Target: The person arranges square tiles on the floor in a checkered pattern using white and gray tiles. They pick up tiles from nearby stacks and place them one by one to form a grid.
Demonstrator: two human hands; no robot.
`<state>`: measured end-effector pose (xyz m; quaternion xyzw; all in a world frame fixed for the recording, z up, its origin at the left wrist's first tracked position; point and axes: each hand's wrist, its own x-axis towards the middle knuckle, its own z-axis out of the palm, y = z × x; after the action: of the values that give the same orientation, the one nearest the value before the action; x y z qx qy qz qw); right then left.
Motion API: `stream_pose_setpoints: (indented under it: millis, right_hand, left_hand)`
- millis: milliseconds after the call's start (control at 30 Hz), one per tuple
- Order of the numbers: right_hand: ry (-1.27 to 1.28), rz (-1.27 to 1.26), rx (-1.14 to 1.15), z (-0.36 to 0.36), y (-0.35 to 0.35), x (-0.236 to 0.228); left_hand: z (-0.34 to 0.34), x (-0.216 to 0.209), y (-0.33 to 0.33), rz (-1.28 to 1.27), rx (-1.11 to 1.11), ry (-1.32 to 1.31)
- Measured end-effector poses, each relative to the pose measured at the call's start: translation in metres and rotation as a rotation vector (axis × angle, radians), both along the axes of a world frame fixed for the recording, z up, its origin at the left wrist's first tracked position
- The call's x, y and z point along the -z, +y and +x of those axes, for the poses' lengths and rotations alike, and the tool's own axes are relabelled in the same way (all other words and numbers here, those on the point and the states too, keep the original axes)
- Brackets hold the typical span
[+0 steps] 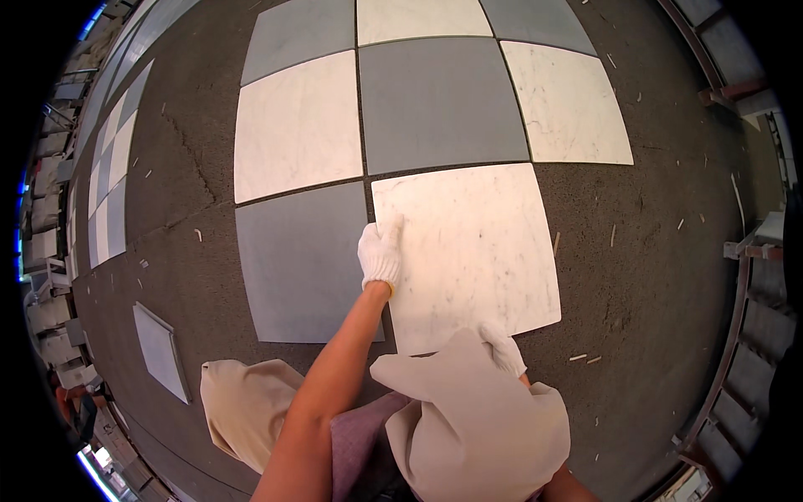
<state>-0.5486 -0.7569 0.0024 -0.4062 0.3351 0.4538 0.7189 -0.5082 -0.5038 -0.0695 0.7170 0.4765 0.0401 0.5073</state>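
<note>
A white marble tile (477,243) with grey veining lies in the near row of a checkered layout, slightly askew to its neighbours. My left hand (381,255), in a white knit glove, grips its left edge, thumb on the top face and the other fingers down at the side. At the near edge, my gloved right hand (503,350) holds the same tile; my knee hides part of that hand. Left of the marble tile, a grey tile (305,263) lies flat with a narrow gap between them. Another grey tile (443,105) sits just beyond.
More white tiles (299,125) and grey ones continue the checkered rows on the dark rough floor (619,243). A small stack of tiles (161,351) lies at the lower left. Thin chips are scattered about. Metal racks (736,335) with slabs line the right side.
</note>
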Motion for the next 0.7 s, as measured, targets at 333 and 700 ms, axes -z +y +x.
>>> stream_pose_setpoints:
  millis: [333, 700]
  right_hand:
    - [0.121, -0.058, 0.180, -0.011, 0.013, 0.034]
    - [0.001, -0.331, 0.210, -0.023, 0.022, 0.041]
  left_hand:
    - [0.003, -0.009, 0.002, 0.080, 0.012, 0.140]
    - [-0.004, -0.029, 0.001, 0.233, 0.238, 0.318]
